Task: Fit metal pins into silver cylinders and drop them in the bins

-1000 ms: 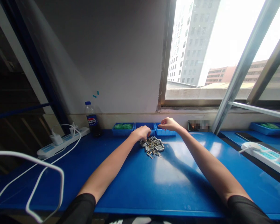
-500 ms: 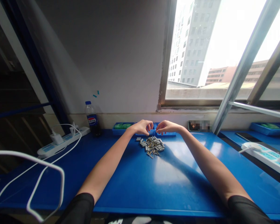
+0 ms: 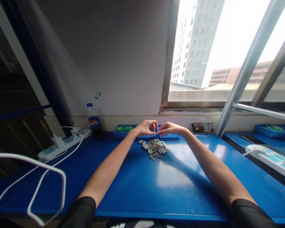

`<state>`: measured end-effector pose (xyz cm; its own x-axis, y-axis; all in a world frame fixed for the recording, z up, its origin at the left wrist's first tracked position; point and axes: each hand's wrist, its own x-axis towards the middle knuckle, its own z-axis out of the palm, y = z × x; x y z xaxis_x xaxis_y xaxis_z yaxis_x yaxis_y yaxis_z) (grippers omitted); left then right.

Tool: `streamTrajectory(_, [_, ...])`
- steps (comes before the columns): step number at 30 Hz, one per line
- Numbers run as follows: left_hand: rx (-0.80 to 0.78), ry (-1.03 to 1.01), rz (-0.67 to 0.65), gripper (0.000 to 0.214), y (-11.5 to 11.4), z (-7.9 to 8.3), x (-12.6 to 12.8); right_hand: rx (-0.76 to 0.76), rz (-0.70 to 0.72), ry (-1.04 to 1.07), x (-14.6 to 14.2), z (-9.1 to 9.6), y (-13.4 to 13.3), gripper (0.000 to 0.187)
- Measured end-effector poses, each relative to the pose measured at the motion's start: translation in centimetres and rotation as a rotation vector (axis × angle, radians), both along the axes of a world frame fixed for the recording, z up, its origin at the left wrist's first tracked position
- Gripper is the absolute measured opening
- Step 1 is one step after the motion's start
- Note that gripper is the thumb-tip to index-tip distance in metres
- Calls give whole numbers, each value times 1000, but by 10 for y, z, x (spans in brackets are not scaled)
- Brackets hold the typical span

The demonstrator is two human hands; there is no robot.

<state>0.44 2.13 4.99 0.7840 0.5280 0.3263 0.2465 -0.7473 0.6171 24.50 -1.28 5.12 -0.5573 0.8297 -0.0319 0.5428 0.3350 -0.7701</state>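
Note:
My left hand (image 3: 147, 127) is held above a pile of small metal parts (image 3: 155, 147), its thumb and fingers curled into a pinch. Close beside it, my right hand (image 3: 167, 129) points its pinched fingertips toward the left ones. Whatever sits between the fingertips is too small to name. The pile mixes grey cylinders with thin brass-coloured and silver pins, lying loose on the blue table (image 3: 137, 190). Just behind both hands stand blue bins (image 3: 173, 136), partly hidden by them.
A blue tray (image 3: 125, 129) with green contents stands at the back, near a cola bottle (image 3: 93, 122). Power strips (image 3: 47, 153) and white cables (image 3: 64, 177) lie at the left; another strip (image 3: 273, 158) is at the right. A phone (image 3: 199, 128) leans by the wall.
My left hand has shifted slightly up and to the right, and its fingertips have come closer to those of my right hand. The pile looks the same.

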Motion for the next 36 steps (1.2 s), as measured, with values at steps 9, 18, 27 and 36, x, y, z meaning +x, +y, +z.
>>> streamTrajectory(9, [-58, -50, -1, 38, -6, 3, 3, 25, 4, 2, -1, -1, -2, 48])
streamTrajectory(18, [34, 387, 124, 23, 10, -14, -1, 160, -284, -183, 14, -4, 13, 22])
streamTrajectory(27, [132, 620, 151, 36, 10, -38, 12, 235, -504, -294, 16, -12, 19, 18])
streamTrajectory(36, [150, 622, 186, 37, 4, -32, 11, 205, -445, -268, 14, -13, 18, 19])
